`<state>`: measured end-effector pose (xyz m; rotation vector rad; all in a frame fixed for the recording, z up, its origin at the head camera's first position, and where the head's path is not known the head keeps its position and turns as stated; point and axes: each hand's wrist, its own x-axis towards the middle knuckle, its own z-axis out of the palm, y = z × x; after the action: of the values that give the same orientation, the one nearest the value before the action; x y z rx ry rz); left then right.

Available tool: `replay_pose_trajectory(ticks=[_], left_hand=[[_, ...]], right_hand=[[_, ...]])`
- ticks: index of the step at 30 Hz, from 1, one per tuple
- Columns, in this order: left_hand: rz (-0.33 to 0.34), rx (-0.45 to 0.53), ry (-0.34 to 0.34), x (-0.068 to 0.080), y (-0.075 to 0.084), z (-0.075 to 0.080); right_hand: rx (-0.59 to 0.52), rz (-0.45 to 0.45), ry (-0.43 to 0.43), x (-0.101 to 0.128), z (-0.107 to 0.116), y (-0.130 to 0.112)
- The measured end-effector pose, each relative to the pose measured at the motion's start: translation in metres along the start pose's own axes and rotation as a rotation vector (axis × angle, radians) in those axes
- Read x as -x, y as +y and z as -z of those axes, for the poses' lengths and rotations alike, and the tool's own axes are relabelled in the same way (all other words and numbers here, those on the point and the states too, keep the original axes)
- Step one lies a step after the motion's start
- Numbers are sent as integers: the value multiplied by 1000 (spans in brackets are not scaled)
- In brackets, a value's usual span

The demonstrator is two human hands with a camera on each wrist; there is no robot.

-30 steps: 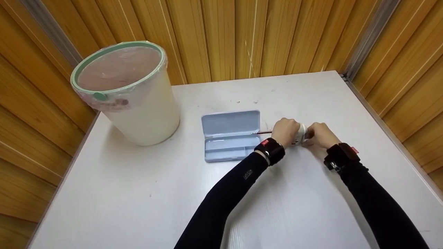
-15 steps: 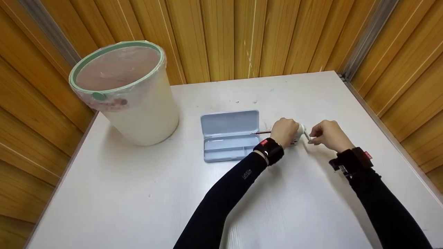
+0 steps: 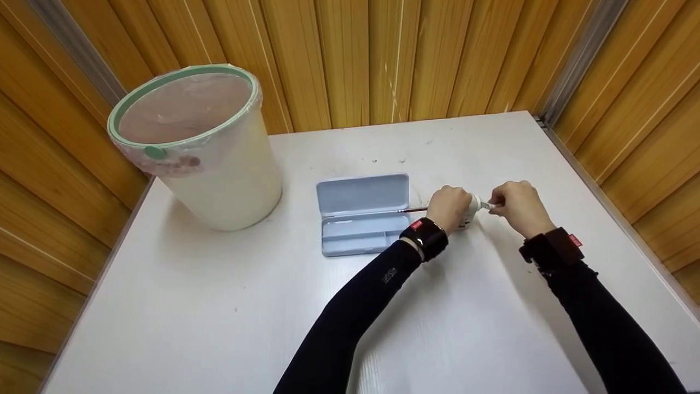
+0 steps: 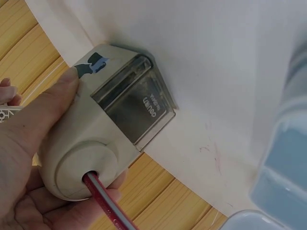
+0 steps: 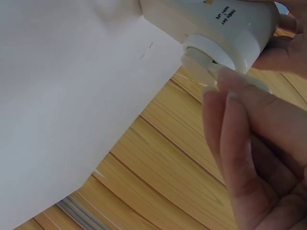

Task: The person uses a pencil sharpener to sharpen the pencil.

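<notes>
A cream rotary pencil sharpener [image 3: 470,210] [image 4: 91,139] [image 5: 216,21] stands on the white table [image 3: 437,317]. My left hand [image 3: 449,208] [image 4: 29,158] grips its body. A red pencil [image 3: 413,209] [image 4: 108,203] sticks into its front hole. My right hand [image 3: 517,206] [image 5: 254,143] pinches the crank handle [image 3: 485,206] [image 5: 225,76] at the sharpener's right end. A clear shavings drawer [image 4: 136,108] shows on the sharpener's side.
An open light-blue pencil case [image 3: 363,213] lies just left of the sharpener. A cream waste bin [image 3: 202,148] with a green rim and plastic liner stands at the table's far left. Wooden panel walls [image 3: 383,54] surround the table on three sides.
My right hand has turned the crank: it swung out to the right and down, then came back up toward the sharpener. The left hand and pencil stayed put.
</notes>
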<state>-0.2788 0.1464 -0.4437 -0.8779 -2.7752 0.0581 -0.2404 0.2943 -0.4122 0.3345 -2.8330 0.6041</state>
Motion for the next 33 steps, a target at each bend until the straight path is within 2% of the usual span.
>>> replay_pose_trajectory(ticks=[6,18,27,33], left_hand=[[-12,19,7,1,1,0],[-5,0,13,2,1,-1],[-7,-10,29,2,-1,-1],[-11,-21,24,3,-1,-1]], right_hand=[[-7,14,90,-6,-1,-1],[-16,29,170,-25,-11,7],[-32,26,137,-47,-22,16],[-71,15,53,-56,-31,31]])
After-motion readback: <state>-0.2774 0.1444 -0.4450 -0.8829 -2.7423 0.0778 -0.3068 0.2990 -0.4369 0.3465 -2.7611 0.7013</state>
